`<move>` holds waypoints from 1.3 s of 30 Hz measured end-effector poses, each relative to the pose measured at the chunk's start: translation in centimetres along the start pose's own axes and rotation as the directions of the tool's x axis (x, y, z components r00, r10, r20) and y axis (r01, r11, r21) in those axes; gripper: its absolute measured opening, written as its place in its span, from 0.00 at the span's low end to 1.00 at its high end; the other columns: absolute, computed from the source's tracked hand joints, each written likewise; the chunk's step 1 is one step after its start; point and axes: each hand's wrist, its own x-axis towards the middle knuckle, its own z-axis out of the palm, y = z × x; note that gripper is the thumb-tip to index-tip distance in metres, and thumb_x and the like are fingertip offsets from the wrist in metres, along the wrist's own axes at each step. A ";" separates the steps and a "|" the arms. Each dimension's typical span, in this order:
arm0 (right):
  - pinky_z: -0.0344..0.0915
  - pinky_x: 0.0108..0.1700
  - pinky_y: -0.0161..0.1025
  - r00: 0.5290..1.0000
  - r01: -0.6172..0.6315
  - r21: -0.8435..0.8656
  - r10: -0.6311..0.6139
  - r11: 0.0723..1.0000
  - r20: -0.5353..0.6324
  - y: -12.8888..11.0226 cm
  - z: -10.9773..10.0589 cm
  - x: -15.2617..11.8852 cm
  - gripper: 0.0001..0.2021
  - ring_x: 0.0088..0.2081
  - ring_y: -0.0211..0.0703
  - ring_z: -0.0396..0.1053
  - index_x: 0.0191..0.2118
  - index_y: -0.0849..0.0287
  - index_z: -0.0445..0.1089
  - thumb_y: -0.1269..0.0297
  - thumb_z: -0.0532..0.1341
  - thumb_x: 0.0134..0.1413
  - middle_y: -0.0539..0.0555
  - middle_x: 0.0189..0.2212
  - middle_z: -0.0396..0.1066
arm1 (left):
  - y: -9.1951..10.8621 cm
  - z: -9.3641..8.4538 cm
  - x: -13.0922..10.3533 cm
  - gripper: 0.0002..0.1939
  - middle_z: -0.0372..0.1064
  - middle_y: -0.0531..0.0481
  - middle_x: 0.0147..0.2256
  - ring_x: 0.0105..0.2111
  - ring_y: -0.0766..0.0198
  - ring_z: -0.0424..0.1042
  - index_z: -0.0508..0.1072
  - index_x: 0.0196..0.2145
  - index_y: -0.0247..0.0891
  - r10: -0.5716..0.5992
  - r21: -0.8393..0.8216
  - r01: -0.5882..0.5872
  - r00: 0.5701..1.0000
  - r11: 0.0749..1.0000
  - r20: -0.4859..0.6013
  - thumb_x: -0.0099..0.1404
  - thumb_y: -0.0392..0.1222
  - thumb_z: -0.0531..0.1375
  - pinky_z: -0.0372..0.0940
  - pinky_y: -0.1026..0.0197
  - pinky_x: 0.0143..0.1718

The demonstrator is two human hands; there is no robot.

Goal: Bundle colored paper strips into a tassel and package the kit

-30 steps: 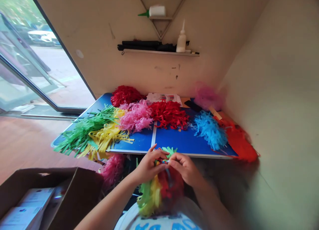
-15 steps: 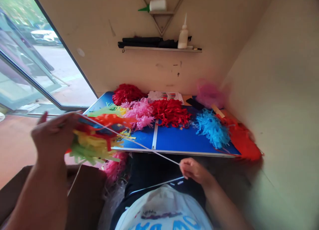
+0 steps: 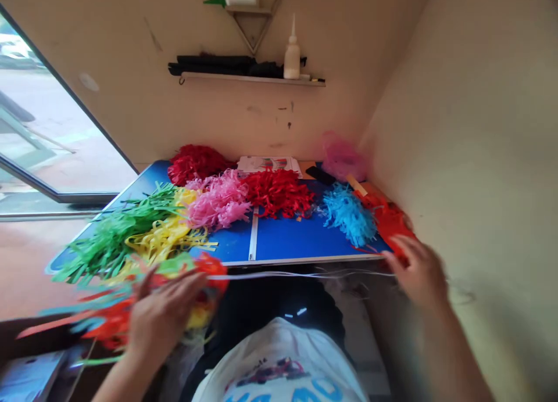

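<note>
My left hand (image 3: pixel 168 309) is closed around a bundle of multicolored paper fringe (image 3: pixel 113 320), with orange, blue, green and yellow strips hanging out to the left. From this bundle a thin white string (image 3: pixel 288 275) runs right, just below the table's front edge, towards my right hand (image 3: pixel 416 268). The fingers of my right hand are bent and blurred near the string's far end and in front of the orange fringe (image 3: pixel 390 219); its grip on the string is too blurred to make out.
On the blue table (image 3: pixel 296 239) lie green (image 3: pixel 131 222), yellow (image 3: pixel 161 236), pink (image 3: pixel 222 201), red (image 3: pixel 279 193) and light blue (image 3: pixel 351 213) fringe bunches. A wall shelf (image 3: pixel 253 78) holds a bottle (image 3: pixel 292 58). An open box is at the lower left.
My left hand has come down and right with the multicolored bundle. My right hand has moved up and right, towards the orange fringe. The view has shifted right.
</note>
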 end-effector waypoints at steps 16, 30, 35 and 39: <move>0.65 0.52 0.45 0.765 -0.331 0.761 -0.313 0.559 0.563 -17.7 9.5 -2.0 0.42 0.54 0.53 0.66 0.61 0.53 0.60 0.55 0.73 0.38 0.59 0.58 0.64 | 8.3 5.5 3.5 0.09 0.80 0.53 0.35 0.34 0.64 0.79 0.77 0.40 0.43 0.113 -0.324 -0.106 0.994 0.940 0.003 0.66 0.35 0.58 0.61 0.54 0.57; 0.70 0.38 0.45 0.774 -0.629 0.749 0.073 0.208 0.629 -17.5 14.9 -3.3 0.15 0.34 0.50 0.73 0.33 0.56 0.75 0.55 0.72 0.38 0.54 0.30 0.77 | 8.2 13.2 3.5 0.47 0.72 0.42 0.49 0.49 0.49 0.71 0.62 0.58 0.40 -0.221 -0.750 0.659 0.725 -0.052 0.652 0.41 0.41 0.75 0.65 0.55 0.50; 0.69 0.33 0.42 0.745 -0.665 0.706 0.154 0.241 0.649 -17.6 15.2 -3.4 0.16 0.28 0.46 0.70 0.29 0.58 0.74 0.53 0.72 0.36 0.52 0.26 0.75 | 8.5 14.3 0.0 0.49 0.71 0.40 0.52 0.49 0.47 0.72 0.61 0.59 0.42 -0.272 -0.713 0.658 0.660 -0.242 0.701 0.40 0.40 0.76 0.66 0.52 0.50; 0.70 0.38 0.43 0.779 -0.618 0.722 0.119 0.310 0.616 -18.3 15.9 -4.3 0.15 0.32 0.48 0.72 0.31 0.57 0.74 0.55 0.72 0.38 0.53 0.29 0.76 | 8.0 14.8 -1.2 0.47 0.76 0.40 0.44 0.41 0.48 0.76 0.65 0.57 0.39 -0.237 -0.670 0.693 0.627 -0.264 0.742 0.38 0.36 0.76 0.69 0.51 0.45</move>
